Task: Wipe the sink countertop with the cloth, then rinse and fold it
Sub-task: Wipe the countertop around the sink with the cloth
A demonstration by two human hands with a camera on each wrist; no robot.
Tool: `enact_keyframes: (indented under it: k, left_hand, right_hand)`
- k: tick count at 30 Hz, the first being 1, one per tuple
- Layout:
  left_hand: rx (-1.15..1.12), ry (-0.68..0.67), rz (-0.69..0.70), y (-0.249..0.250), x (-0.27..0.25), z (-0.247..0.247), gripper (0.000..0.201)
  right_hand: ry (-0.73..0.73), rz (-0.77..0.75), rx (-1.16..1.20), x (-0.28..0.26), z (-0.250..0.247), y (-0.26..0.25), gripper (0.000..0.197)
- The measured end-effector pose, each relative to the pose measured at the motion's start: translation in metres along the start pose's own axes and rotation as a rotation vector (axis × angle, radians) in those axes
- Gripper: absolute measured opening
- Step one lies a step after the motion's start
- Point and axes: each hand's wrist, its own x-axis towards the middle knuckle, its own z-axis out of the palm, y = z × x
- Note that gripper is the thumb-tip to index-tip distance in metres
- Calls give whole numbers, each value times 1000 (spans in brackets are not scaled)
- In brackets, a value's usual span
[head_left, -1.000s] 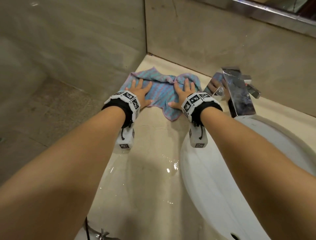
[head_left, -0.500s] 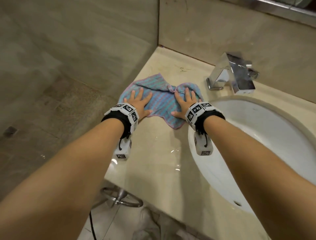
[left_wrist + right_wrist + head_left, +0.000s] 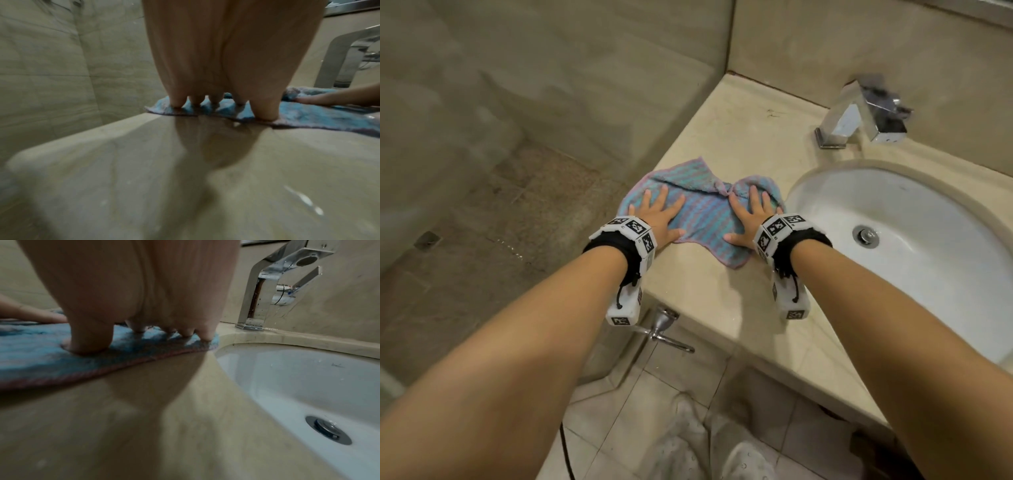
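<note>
two hands [image 3: 659,214], one cloth [image 3: 698,212], one faucet [image 3: 859,113], one sink [image 3: 893,219], one countertop [image 3: 739,137]

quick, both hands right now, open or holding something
left hand: open, pressed flat on the cloth
right hand: open, pressed flat on the same cloth

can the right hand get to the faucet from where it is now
Probably yes. The right hand presses flat on the cloth beside the basin, holding nothing. The faucet stands behind the sink at the wall, and the countertop between looks bare, so nothing blocks a forward reach.
</note>
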Motion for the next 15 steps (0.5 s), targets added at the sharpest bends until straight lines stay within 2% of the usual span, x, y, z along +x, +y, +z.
enact_keyframes:
  k: [6, 10, 12, 15]
  left_hand:
    - [-28, 6, -23, -8, -27, 18, 68]
    - [-99, 37, -42, -9, -43, 28, 59]
    - [-156, 100, -34, -9, -51, 29, 52]
    - [-208, 274, -17, -11, -62, 31, 37]
  right_hand:
    - [-32, -49, -58, -15, 7, -11, 85]
    - [-32, -66, -64, -25, 6, -15, 80]
    - [-27, -69, -68, -28, 4, -16, 77]
    - [28, -64, -16, -32, 5, -22, 69]
